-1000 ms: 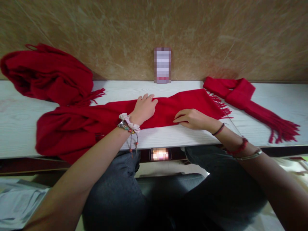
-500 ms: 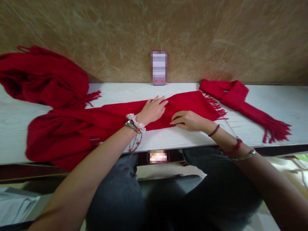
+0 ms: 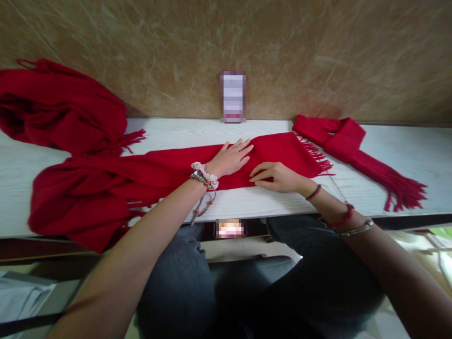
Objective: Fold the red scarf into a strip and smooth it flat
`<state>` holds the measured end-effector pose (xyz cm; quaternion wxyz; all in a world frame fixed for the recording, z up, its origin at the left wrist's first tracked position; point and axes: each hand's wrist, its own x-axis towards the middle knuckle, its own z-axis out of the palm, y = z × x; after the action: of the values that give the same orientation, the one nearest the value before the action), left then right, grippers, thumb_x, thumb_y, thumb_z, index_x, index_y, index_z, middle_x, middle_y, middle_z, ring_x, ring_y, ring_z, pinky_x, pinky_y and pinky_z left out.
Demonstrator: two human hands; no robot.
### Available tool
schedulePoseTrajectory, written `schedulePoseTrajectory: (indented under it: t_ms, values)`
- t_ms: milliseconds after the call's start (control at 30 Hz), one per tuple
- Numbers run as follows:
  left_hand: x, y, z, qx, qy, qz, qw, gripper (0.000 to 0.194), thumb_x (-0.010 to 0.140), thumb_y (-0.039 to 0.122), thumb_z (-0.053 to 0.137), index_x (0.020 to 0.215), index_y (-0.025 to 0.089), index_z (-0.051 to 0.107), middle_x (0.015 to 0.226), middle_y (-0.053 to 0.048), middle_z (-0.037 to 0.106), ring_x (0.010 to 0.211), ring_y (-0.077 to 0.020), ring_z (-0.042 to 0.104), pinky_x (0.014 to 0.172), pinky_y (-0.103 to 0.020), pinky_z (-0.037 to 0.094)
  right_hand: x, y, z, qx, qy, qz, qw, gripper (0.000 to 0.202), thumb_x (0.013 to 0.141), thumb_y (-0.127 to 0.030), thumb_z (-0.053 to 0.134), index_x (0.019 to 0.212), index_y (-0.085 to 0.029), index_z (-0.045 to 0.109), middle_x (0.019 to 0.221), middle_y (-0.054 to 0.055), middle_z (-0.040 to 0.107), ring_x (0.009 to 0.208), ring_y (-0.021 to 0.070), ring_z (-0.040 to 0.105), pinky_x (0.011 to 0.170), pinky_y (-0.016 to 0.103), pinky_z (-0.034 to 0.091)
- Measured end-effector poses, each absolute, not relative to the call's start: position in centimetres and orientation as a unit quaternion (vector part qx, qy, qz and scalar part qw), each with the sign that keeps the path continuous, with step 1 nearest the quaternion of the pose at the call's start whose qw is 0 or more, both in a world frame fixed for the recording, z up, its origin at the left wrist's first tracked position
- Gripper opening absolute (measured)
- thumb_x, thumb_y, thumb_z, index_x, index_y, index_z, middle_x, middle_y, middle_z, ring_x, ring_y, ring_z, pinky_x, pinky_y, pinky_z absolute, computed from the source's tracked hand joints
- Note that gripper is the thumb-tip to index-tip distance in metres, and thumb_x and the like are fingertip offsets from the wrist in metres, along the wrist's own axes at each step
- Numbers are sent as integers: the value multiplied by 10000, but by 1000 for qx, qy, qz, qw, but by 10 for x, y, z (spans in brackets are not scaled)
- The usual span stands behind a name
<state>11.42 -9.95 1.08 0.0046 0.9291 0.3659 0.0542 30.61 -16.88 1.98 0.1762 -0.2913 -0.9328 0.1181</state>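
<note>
A long red scarf (image 3: 169, 169) lies across the white table, its fringed end pointing right and its left part bunched in folds. My left hand (image 3: 232, 159) rests palm down on the middle of it, fingers spread, a ring on one finger. Just to the right, my right hand (image 3: 275, 177) touches the scarf's near edge, its fingers slightly bent and apart, with no cloth visibly gripped. Bracelets circle both wrists.
A heap of red cloth (image 3: 63, 113) fills the back left. At the right lies a folded red scarf (image 3: 344, 141) with fringe. One phone (image 3: 233, 96) leans on the brown wall; another phone (image 3: 230, 229) is below the front edge of the white table (image 3: 247, 202).
My left hand has slid a little to the right along the scarf, and its fingers are more spread. My right hand has hardly moved.
</note>
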Motion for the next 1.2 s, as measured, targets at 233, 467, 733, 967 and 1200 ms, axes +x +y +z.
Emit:
schedulePoseTrajectory:
  t_ms: [233,467,733,967,1200]
  values:
    - [105,-105,10,930,361,59,17,484,945,365,188,1387,186,269,1489,-62,187,1365,-186,134,1089,-425,128,303,-165,17,-329,-908,147,214,217,848,-187,493,799,-158,702,865,61,689,803,147,631,764,272,490]
    - [74,-127,18,907,419,27,-1,515,935,438,204,1403,227,234,1489,-52,193,1362,-232,139,1076,-467,130,284,-164,18,-390,-897,25,210,236,816,-92,469,910,-142,680,946,98,663,913,207,591,830,362,487]
    - [40,-134,1,898,440,-10,11,517,931,451,209,1413,265,204,1489,-50,191,1361,-253,136,1056,-499,163,268,-156,2,-413,-902,-45,118,450,894,-323,443,1266,-71,469,1320,188,461,1242,286,391,1009,464,353]
    - [40,-136,0,899,439,7,14,505,934,441,208,1408,267,220,1487,-47,195,1362,-237,139,1056,-496,164,272,-151,-2,-388,-917,-49,71,457,923,-335,370,1268,-47,459,1306,209,473,1261,280,375,1016,451,344]
    - [21,-136,2,892,453,11,-8,495,930,450,228,1393,278,264,1480,-52,222,1351,-249,178,1056,-496,161,278,-147,5,-361,-931,-48,24,461,936,-344,311,1217,-31,502,1296,209,483,1271,280,359,1032,440,339]
